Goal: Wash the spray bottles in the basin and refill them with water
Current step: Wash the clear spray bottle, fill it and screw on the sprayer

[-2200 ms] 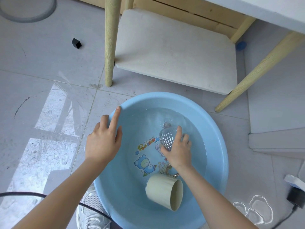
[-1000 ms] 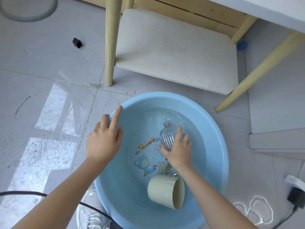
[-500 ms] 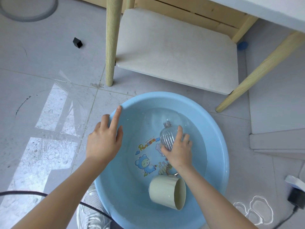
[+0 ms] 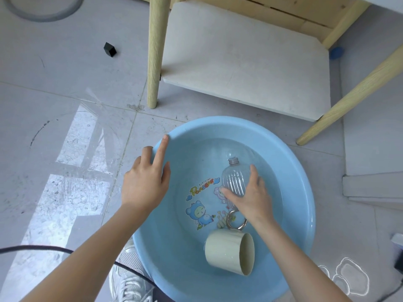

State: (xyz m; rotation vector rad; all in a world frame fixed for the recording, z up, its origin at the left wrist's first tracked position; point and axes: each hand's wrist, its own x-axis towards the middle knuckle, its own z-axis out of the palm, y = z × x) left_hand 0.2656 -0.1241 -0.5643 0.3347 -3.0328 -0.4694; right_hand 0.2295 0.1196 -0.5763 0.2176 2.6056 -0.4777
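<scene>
Right hand (image 4: 250, 197) wrapped around a clear ribbed spray bottle (image 4: 234, 178), a person holds it low in the water of a blue basin (image 4: 301, 184) on a tiled floor (image 4: 65, 83) — the bottle's neck pointing away. The left hand (image 4: 145, 184) rests on the basin's rim, index finger straight, holding nothing. A cream cup (image 4: 226, 255) lies on its side in the basin, near the right wrist.

Clear ribbed bottle (image 4: 234, 180) in a blue basin (image 4: 306, 192)
It lies tilted in shallow water (image 4: 196, 162), right of centre, grey neck pointing far.
</scene>
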